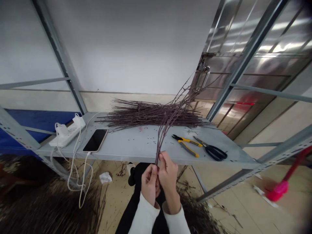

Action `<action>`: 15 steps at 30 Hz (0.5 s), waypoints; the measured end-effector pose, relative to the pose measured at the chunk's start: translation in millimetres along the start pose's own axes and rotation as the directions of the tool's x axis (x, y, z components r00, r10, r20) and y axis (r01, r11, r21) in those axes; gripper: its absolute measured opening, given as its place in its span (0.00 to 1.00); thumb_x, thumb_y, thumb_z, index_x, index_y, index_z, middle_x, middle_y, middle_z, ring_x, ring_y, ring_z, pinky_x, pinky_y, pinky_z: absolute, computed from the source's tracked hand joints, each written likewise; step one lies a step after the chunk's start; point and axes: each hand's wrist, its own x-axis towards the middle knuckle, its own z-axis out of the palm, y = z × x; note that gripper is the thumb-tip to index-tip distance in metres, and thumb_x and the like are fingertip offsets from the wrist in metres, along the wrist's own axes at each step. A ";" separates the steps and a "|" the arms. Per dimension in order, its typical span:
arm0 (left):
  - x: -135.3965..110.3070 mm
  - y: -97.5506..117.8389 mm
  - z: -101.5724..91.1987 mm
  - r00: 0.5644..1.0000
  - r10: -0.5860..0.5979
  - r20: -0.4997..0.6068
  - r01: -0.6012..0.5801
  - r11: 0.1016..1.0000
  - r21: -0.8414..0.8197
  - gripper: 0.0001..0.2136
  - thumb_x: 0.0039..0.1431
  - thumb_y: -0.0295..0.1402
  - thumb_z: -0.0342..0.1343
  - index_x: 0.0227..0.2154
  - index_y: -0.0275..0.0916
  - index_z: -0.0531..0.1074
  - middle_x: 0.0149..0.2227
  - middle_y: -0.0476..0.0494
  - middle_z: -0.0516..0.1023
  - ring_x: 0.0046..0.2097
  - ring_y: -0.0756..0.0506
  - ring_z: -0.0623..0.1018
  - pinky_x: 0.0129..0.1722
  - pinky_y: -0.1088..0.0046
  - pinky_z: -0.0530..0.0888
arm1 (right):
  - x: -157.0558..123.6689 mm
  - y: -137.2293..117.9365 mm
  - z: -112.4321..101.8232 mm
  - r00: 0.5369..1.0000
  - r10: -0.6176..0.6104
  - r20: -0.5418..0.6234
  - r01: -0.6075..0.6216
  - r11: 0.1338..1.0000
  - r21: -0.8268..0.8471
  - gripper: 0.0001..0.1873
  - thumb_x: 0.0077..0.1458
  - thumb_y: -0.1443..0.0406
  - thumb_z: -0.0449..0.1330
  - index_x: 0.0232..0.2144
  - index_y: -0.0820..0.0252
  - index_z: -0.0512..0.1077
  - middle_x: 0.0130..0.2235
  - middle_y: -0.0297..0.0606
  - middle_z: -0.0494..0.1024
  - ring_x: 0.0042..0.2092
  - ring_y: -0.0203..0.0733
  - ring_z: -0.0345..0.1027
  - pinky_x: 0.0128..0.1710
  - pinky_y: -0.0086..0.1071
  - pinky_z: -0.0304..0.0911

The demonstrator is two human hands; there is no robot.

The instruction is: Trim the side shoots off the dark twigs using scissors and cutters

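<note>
Both of my hands hold a small bunch of dark, thin twigs by its lower end, just in front of the shelf edge. My left hand pinches the bottom of the stems. Right above it, my right hand has its fingers closed around the same stems. The twigs rise and fan out to the upper right, crossing in front of a large pile of dark twigs on the shelf. To the right of the bunch lie yellow-handled pliers and black-handled scissors.
The grey metal shelf carries a phone and a white power strip with cables hanging over the front edge. Metal uprights flank the shelf. More twigs lie on the floor, with a pink dustpan-like object at right.
</note>
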 end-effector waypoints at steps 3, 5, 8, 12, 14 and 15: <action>4.7 13.9 -3.0 0.994 0.054 -0.096 -0.059 0.997 -0.045 0.29 0.29 0.59 0.64 0.18 0.41 0.57 0.11 0.62 0.54 0.13 0.59 0.51 0.10 0.84 0.49 | -11.2 -7.4 1.2 0.990 -0.136 0.032 0.137 0.990 -0.019 0.16 0.56 0.65 0.44 0.19 0.56 0.63 0.18 0.35 0.68 0.22 0.38 0.62 0.23 0.28 0.52; 7.3 22.5 -10.9 0.997 0.036 -0.065 -0.036 0.999 -0.008 0.29 0.30 0.58 0.65 0.19 0.41 0.57 0.11 0.64 0.51 0.13 0.60 0.48 0.10 0.84 0.47 | -11.5 -10.7 -2.6 0.994 -0.103 -0.048 0.104 0.994 0.014 0.16 0.57 0.64 0.44 0.20 0.56 0.63 0.18 0.35 0.68 0.21 0.38 0.61 0.24 0.29 0.53; 9.7 29.4 -25.6 0.982 -0.132 0.135 0.099 0.969 0.228 0.28 0.34 0.61 0.59 0.20 0.42 0.58 0.11 0.65 0.47 0.13 0.59 0.44 0.09 0.83 0.41 | 2.2 -3.9 -20.2 0.967 0.171 -0.189 -0.147 0.980 0.135 0.17 0.61 0.56 0.43 0.25 0.56 0.63 0.16 0.28 0.61 0.18 0.35 0.55 0.21 0.28 0.51; 14.6 28.3 -37.5 0.961 -0.166 0.222 0.081 0.934 0.347 0.27 0.36 0.60 0.60 0.20 0.41 0.60 0.10 0.64 0.50 0.12 0.59 0.45 0.10 0.82 0.41 | 17.3 36.0 -61.8 0.958 0.284 0.043 -0.286 0.957 0.047 0.21 0.58 0.49 0.44 0.32 0.56 0.68 0.17 0.28 0.63 0.19 0.39 0.59 0.23 0.30 0.55; 17.5 26.2 -40.6 0.956 -0.157 0.248 0.052 0.922 0.384 0.26 0.37 0.60 0.59 0.18 0.41 0.60 0.09 0.63 0.50 0.12 0.59 0.45 0.10 0.82 0.41 | 12.4 66.5 -86.4 0.920 0.341 0.191 -0.328 0.939 -0.099 0.21 0.53 0.48 0.48 0.34 0.55 0.71 0.17 0.31 0.68 0.19 0.42 0.63 0.24 0.33 0.57; 18.9 25.6 -42.2 0.953 -0.154 0.261 0.038 0.915 0.402 0.26 0.37 0.60 0.59 0.18 0.41 0.60 0.08 0.63 0.50 0.11 0.59 0.46 0.11 0.81 0.40 | 7.3 82.8 -98.9 0.900 0.397 0.179 -0.365 0.913 -0.184 0.20 0.50 0.48 0.51 0.33 0.54 0.72 0.18 0.33 0.71 0.19 0.43 0.64 0.24 0.34 0.58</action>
